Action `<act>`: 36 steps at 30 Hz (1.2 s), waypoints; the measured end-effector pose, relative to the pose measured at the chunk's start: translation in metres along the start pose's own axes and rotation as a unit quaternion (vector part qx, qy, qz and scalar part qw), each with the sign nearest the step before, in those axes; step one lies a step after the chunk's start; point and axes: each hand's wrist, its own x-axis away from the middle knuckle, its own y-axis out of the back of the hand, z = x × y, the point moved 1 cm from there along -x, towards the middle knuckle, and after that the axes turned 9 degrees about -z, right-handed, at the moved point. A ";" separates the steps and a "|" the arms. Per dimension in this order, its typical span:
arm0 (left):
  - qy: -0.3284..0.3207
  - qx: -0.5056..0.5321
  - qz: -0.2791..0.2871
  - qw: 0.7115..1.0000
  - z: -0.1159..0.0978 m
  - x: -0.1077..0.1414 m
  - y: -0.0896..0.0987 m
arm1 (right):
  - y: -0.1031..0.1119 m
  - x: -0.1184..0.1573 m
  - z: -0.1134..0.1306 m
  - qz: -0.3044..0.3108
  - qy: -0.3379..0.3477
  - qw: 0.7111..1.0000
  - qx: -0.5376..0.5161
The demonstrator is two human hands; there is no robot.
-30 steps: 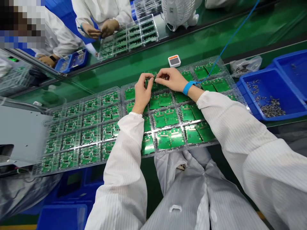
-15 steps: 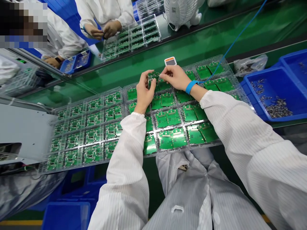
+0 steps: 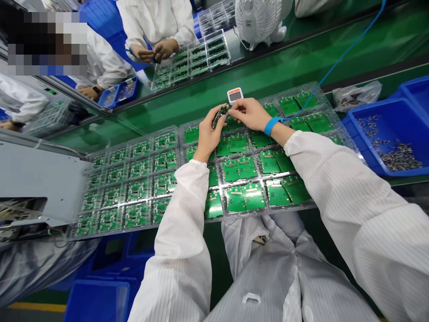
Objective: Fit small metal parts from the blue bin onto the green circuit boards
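Left hand pinched green board; right hand bunched by its end, couldn't tell if gripping; board looked light, stiff, easy to hurt, best held by edges

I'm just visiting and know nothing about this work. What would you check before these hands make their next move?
1. Circuit board held by the left hand: ok.
2. Right hand close to the board, fingertips beside it: ok.
3. Small part in the right hand's grip: cannot tell, too small to make out.
4. Blue wristband on the right wrist: ok.
5. Small metal parts available in the blue bin at right: ok.
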 end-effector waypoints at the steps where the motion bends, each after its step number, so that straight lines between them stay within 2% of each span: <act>1: 0.004 0.004 -0.002 1.000 -0.001 0.000 0.000 | 0.000 0.000 0.000 0.001 -0.001 1.000 -0.002; 17: 0.053 0.039 -0.017 0.998 0.008 -0.001 -0.004 | 0.004 -0.001 0.003 0.009 -0.020 0.999 -0.037; 27: 0.079 0.065 -0.015 0.995 -0.004 0.001 -0.011 | 0.006 0.000 0.007 0.015 -0.053 0.997 -0.044; 36: 0.143 0.106 -0.022 0.984 -0.007 -0.001 -0.011 | 0.005 0.004 0.009 -0.062 -0.010 0.998 -0.001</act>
